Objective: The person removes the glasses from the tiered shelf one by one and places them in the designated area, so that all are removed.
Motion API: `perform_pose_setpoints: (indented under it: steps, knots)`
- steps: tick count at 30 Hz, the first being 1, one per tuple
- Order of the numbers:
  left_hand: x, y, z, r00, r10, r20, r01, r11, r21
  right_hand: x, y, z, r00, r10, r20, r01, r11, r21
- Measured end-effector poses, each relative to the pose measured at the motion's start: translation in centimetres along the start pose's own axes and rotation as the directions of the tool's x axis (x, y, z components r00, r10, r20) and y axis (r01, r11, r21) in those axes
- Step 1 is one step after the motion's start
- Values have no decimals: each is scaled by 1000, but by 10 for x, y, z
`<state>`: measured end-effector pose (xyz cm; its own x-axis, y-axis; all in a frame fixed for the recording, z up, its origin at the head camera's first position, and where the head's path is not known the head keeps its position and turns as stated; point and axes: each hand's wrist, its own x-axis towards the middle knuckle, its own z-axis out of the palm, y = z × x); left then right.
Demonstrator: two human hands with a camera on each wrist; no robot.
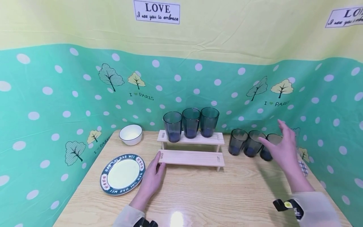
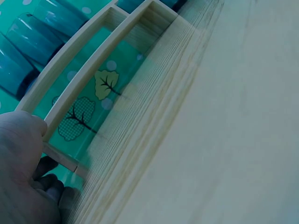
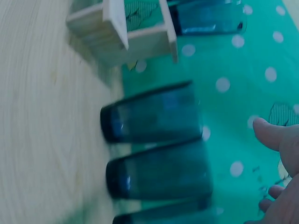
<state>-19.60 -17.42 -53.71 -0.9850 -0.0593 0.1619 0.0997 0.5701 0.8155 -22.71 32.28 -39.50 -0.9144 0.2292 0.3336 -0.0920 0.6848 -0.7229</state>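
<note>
- The left hand [image 1: 151,179] lies flat on the bench [image 1: 215,195], fingers straight, its tips touching the left end of the wooden step rack's [image 1: 191,157] lower step.
- The right hand [image 1: 283,148] hovers spread wide, holding nothing, just in front of three dark tumblers [image 1: 250,146] standing on the bench at the rack's 3 o'clock.
- Three more dark glasses [image 1: 191,123] stand upright on the rack's upper step.
- A plate [image 1: 122,174] lies at the left hand's 9 o'clock, with a white bowl [image 1: 130,134] beyond it.
</note>
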Motion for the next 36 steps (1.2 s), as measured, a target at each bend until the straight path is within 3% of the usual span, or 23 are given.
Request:
perform_pose_setpoints:
  steps: [20, 36]
  knots:
    - [0, 2, 0, 1000, 0, 3, 0, 1000, -9, 6, -82, 48, 980, -190, 66, 173, 965, 199]
    - [-1, 3, -1, 1000, -3, -6, 2, 1000, -15, 18, -118, 98, 956, -236, 173, 173, 932, 319]
